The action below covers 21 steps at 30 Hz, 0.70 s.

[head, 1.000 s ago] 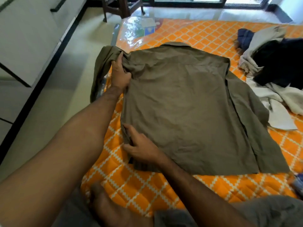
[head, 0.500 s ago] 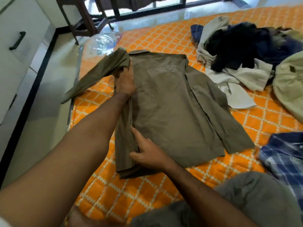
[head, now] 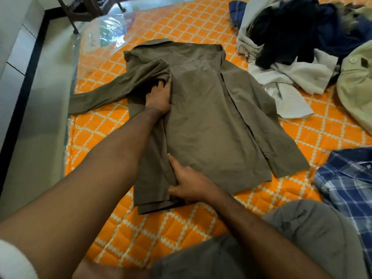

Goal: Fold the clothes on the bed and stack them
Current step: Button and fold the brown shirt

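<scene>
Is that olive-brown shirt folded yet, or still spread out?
Partly folded. The olive-brown shirt has its left side turned in, pinned by both hands; the far sleeve lies spread on the bed.

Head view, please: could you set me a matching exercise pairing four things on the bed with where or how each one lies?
Things:
1. olive shirt
2. plaid shirt
3. left hand
4. right hand

States:
A. at the bed's right edge of view, beside a grey-clad knee
B. grips the shirt's folded-in shoulder
C. spread flat on the orange bedcover, collar far from the person
D. presses the fold near the hem

Pairs: 1-C, 2-A, 3-B, 4-D
</scene>
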Each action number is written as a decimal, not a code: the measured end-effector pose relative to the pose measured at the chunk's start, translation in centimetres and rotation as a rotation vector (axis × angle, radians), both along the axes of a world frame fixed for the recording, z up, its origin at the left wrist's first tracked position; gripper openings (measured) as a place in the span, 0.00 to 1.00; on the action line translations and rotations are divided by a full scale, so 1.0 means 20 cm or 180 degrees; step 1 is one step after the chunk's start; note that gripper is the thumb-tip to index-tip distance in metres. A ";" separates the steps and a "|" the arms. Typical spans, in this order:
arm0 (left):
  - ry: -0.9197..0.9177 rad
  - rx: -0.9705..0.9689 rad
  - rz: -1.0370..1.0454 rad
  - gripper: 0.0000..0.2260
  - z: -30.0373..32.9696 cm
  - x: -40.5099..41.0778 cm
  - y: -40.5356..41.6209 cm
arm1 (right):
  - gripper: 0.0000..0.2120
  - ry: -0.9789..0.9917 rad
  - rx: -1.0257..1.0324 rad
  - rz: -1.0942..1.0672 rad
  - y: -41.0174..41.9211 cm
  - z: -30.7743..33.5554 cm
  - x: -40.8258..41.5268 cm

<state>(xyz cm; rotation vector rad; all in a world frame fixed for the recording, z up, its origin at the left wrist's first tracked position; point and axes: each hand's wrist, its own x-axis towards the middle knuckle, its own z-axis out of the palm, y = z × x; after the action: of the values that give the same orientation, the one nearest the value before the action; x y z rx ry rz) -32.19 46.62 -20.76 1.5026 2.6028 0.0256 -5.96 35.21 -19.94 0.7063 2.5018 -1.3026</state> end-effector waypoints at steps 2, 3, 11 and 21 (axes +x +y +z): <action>-0.0344 -0.0005 -0.0016 0.43 0.01 -0.02 -0.02 | 0.48 -0.0063 0.0335 0.0221 0.00 0.02 0.00; -0.0505 0.0043 -0.0040 0.42 0.01 -0.03 -0.05 | 0.47 -0.0075 0.0479 0.0315 -0.01 0.03 0.00; -0.1053 0.1161 -0.0654 0.30 -0.04 0.00 -0.50 | 0.45 -0.0333 0.0352 0.0143 0.04 0.05 0.07; 0.0325 0.0838 -0.0253 0.27 0.00 -0.17 -0.81 | 0.19 -0.0028 0.0317 -0.0619 0.21 0.08 -0.14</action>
<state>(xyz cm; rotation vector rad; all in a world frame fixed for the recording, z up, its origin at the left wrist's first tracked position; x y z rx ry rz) -35.53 30.35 -20.66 1.7335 2.7029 0.3021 -8.72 39.41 -18.26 0.9977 2.5588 -1.2379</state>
